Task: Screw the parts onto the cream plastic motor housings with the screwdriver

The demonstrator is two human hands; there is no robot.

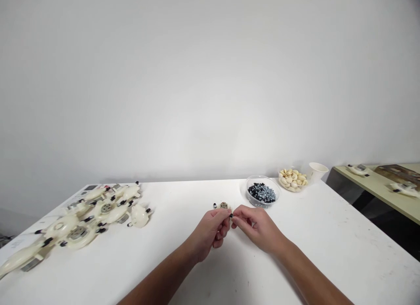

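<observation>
White table (pixel 183 198), black piece (pixel 231 215) between hands (pixel 256 228), seemingly pinched

held unit (pixel 224 205): cream, grey | pinched piece (pixel 231 215): black | small parts (pixel 261 193): black, silvery | table (pixel 183 194): white

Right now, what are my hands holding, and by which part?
Your right hand pinches a black piece; where on it is too small to tell. Whether the left hand grips the cream part just beyond cannot be told.

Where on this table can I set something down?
Two open patches: between the cream parts and left hand; and right of the right hand, nearer than the clear dish. Crowded: left end, and around the dish and white cup.
</observation>
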